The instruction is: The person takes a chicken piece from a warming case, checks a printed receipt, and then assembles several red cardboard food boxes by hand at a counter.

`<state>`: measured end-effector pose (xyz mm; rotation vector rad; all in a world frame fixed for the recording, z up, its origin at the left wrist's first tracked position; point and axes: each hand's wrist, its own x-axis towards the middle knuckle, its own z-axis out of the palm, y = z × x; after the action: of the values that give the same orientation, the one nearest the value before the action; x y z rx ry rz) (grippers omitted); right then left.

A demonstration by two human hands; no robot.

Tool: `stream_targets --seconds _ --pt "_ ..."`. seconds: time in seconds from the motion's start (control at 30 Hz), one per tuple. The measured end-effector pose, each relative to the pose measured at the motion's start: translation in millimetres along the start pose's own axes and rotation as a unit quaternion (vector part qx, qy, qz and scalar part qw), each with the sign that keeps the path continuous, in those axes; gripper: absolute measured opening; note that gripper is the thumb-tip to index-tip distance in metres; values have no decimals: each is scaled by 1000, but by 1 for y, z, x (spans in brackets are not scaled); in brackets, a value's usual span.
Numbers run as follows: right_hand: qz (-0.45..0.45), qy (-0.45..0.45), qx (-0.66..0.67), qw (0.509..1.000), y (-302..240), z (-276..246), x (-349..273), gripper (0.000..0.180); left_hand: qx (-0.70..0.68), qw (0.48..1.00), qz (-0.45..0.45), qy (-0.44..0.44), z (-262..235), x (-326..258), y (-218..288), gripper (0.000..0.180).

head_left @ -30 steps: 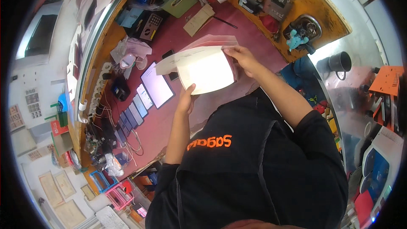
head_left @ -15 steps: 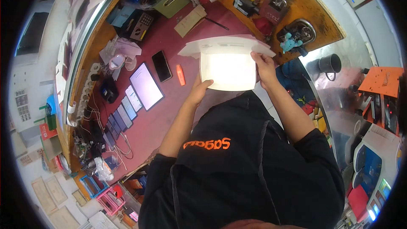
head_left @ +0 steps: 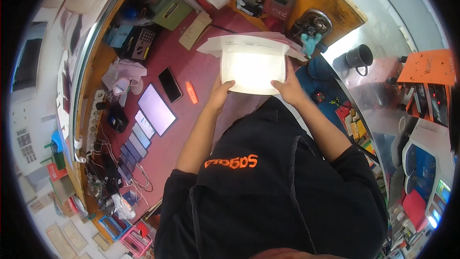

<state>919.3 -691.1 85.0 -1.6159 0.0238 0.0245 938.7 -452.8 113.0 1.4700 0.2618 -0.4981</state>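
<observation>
Left fingers (head_left: 227, 86) and right fingers (head_left: 280, 86) grip the white booklet (head_left: 254, 72) from opposite sides.

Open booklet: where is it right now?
In the head view, the open booklet is upper centre, held between the left hand and right hand, right of the small orange item.

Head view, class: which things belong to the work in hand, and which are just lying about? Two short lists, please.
In hand:
- open booklet, pale pages, held at both sides
- left hand
- right hand

Lying about, untouched:
- dark phone
- lit tablet
- dark mug
- green box
</observation>
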Motion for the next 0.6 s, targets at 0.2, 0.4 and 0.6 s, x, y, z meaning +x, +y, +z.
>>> stream_targets --seconds 0.2,0.4,0.6 --pt "-39 52 -139 988 -2 -7 1 71 -1 1000 10 1 5 14 -3 61" --pt "-68 99 -59 991 11 -23 13 67 0 999 27 -19 16 32 -11 57" --pt "5 475 -115 872 -14 -119 6 39 -25 1000 19 2 29 33 -2 59"
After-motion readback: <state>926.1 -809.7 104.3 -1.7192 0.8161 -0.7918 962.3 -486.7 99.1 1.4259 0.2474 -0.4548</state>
